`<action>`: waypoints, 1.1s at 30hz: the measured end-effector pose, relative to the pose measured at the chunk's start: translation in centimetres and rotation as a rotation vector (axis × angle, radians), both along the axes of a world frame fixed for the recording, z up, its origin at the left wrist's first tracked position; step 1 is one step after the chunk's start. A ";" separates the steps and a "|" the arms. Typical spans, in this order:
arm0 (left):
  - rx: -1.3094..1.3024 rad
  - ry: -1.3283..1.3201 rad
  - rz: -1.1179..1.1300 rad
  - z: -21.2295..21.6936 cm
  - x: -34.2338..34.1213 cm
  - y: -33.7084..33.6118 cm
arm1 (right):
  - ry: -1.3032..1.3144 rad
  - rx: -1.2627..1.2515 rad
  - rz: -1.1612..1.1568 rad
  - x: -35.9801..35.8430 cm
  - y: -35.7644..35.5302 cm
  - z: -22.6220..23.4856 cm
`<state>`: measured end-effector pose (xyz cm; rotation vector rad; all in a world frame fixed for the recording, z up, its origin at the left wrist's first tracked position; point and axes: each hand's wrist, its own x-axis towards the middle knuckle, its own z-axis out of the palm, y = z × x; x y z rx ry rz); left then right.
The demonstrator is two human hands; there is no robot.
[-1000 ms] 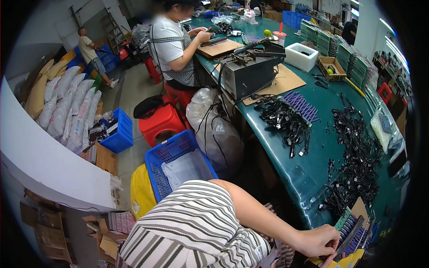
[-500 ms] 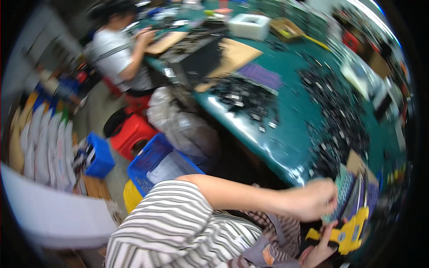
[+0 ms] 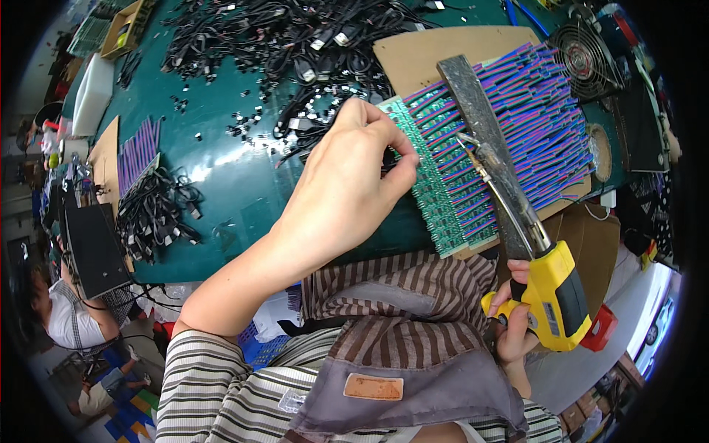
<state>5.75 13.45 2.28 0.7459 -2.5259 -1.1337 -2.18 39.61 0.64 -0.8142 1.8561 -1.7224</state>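
A row of small green circuit boards (image 3: 436, 199) lies on the table's near side, with many blue, red and black wires (image 3: 546, 118) running off to the right. Across the wires rests a dark, worn bar (image 3: 480, 111). My left hand (image 3: 354, 170) is at the boards' left edge, thumb and forefinger brought together; whatever they pinch is too small to make out. In my right hand (image 3: 517, 314) is a yellow and black soldering gun (image 3: 557, 299). Its metal tip points up and left, above the bar and the boards. The gun hides part of my right fingers.
Heaps of black cables (image 3: 295, 37) cover the far table. Cardboard (image 3: 413, 59) lies under the wires, and a black fan (image 3: 583, 59) stands at the far right. Another cable bundle (image 3: 155, 210) lies left, near a white foam block (image 3: 92, 96). A co-worker (image 3: 70, 314) sits at lower left.
My view has swung to the right, bringing the boards and wires towards the middle. The left hand stays by the boards' edge, and the right hand still holds the soldering gun.
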 end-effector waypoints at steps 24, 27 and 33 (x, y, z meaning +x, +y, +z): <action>-0.449 0.046 -0.088 -0.1 0.1 -2.8 | -0.075 0.127 0.074 -0.2 -0.4 -0.1; -0.438 0.021 -0.138 -0.4 -0.3 -3.4 | -0.086 0.133 0.076 -0.3 -0.3 -0.1; -0.300 -0.028 -0.226 -0.4 -1.0 -4.3 | -0.235 0.277 0.086 -0.3 -0.5 1.0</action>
